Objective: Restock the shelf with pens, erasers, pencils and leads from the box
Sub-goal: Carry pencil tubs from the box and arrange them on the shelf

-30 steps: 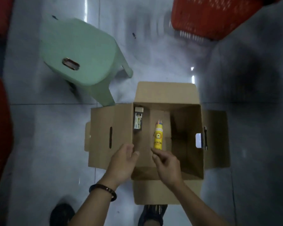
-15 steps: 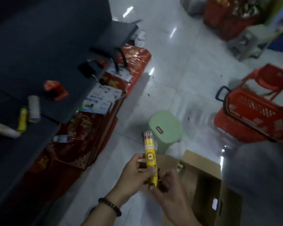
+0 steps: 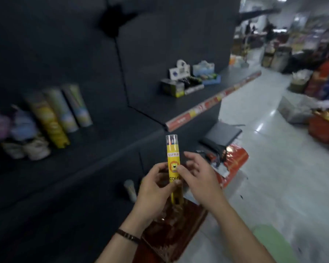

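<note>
Pencil tube (image 3: 173,158), yellow with a clear cap, was upright in front of the shelf's (image 3: 103,133) front edge. The left hand (image 3: 153,188) held it in a closed grip; the right hand (image 3: 200,177) had a wide grip, its thumb touching the tube. Similar tubes (image 3: 55,114) stood near the shelf's left end.

1. A bare stretch of shelf (image 3: 125,126) lies open between the left and far-right goods.
2. On the left, upright tubes (image 3: 53,118) and blurred soft items (image 3: 21,135) crowd it.
3. Far right, display boxes (image 3: 190,80) block the end.
</note>
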Tool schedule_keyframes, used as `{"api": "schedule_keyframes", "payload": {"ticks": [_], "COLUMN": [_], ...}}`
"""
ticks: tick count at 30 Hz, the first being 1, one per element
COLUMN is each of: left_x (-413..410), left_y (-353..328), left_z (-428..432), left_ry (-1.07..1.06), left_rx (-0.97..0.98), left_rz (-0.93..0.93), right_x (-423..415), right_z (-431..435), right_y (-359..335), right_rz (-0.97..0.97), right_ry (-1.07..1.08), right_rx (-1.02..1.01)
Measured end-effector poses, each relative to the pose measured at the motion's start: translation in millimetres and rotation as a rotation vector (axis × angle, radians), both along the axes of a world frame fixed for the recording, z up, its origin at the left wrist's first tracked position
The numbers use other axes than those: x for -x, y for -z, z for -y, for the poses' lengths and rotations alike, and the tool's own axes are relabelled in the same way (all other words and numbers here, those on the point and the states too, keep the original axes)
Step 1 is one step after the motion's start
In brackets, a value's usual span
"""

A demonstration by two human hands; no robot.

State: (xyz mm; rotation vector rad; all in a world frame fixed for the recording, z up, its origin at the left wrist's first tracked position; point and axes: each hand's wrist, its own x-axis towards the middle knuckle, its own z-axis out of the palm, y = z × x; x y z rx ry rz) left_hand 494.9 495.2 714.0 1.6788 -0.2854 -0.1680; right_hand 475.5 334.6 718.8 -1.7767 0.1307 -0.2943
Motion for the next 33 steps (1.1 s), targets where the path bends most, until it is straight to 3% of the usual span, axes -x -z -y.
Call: {"api": "schedule_keyframes", "payload": {"ticks": [9,12,16,23,33], "left_x": [-61.7,-80.0,-104.0,-123.6,-128.6], "left_y": [-82.6,-76.8,-39.9,-17.6,-8.3], "left_z": [-180.6,-226.2,-271.5,-272.0,-271.2], "left_ry": [-0.323,-0.497,-0.675,-0.63,-0.594], "left_rx": [-0.097,-0.265,-0.622,-0.841,-0.965], "left_rz": [0.351,0.506,0.49,0.599,0.542], "right_x": [-119.0,-143.9,-181.1,-222.5,-227.2], "right_z": [-165.3,-216.1,-265.2,-298.4,-314.1], "right_y": [-137.4,-154.8,-152.4,-110.7,-89.3], "right_rz": [0.127,0.175,0.17,0.111,0.092], "right_ry": [-0.469,-0.476,-0.418,-0.392,-0.413], "right_rx": [0.448,0.517,0.492,0.466,0.452]}}
